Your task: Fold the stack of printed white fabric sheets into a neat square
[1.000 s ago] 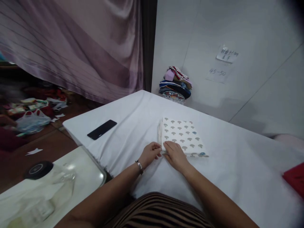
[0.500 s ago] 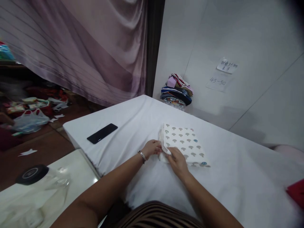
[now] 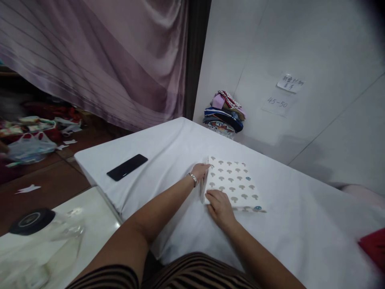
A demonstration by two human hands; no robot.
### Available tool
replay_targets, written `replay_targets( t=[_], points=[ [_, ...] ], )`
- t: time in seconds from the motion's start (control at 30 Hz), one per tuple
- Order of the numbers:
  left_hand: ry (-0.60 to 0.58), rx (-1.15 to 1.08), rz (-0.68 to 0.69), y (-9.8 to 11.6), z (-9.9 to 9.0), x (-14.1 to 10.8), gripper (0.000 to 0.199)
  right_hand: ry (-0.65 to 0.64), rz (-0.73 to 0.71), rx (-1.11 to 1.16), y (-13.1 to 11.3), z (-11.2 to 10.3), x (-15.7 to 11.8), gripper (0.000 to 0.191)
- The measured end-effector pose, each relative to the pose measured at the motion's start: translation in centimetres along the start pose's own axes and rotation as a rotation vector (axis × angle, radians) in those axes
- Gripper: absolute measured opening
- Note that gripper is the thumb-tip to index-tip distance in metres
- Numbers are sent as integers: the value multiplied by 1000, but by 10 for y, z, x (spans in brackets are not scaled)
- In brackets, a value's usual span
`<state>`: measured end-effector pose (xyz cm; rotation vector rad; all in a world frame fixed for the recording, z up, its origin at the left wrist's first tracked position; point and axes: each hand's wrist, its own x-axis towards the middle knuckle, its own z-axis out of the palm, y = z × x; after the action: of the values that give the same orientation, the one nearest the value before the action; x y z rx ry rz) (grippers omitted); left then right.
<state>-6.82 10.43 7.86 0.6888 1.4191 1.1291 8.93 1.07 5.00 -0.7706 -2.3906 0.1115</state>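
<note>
A folded white cloth (image 3: 233,178) printed with grey mushrooms and a few blue ones lies on a white-covered table (image 3: 168,148). My left hand (image 3: 199,171), with a bracelet on its wrist, grips the cloth's left edge near the far corner. At the near left corner, my right hand (image 3: 220,204) pinches the edge of the cloth, thumb below and fingers on top. Several folded layers show along the left edge between the two hands.
A black phone (image 3: 127,167) lies on the table's left part. Folded clothes (image 3: 224,114) are stacked at the wall. At the lower left, a second white surface (image 3: 99,216) bears a black round object (image 3: 32,220) and clear plastic. Something red (image 3: 374,245) is at the right edge.
My left hand has moved up along the cloth's left edge, towards the far corner. My right hand has shifted slightly, and the near left corner now lies flatter.
</note>
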Motion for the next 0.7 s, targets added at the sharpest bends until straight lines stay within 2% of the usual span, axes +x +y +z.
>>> replay_targets(
  t=[0.07, 0.23, 0.5, 0.7],
  points=[
    [38, 80, 43, 2, 3, 10, 54, -12, -5, -22, -1, 2, 0, 35],
    [154, 472, 244, 0, 7, 31, 65, -17, -29, -38, -1, 6, 1, 37],
    [129, 458, 243, -12, 0, 46, 61, -15, 0, -25, -6, 9, -2, 37],
    [194, 542, 282, 2, 5, 46, 58, -56, 40, -40, -12, 12, -2, 38]
  ],
)
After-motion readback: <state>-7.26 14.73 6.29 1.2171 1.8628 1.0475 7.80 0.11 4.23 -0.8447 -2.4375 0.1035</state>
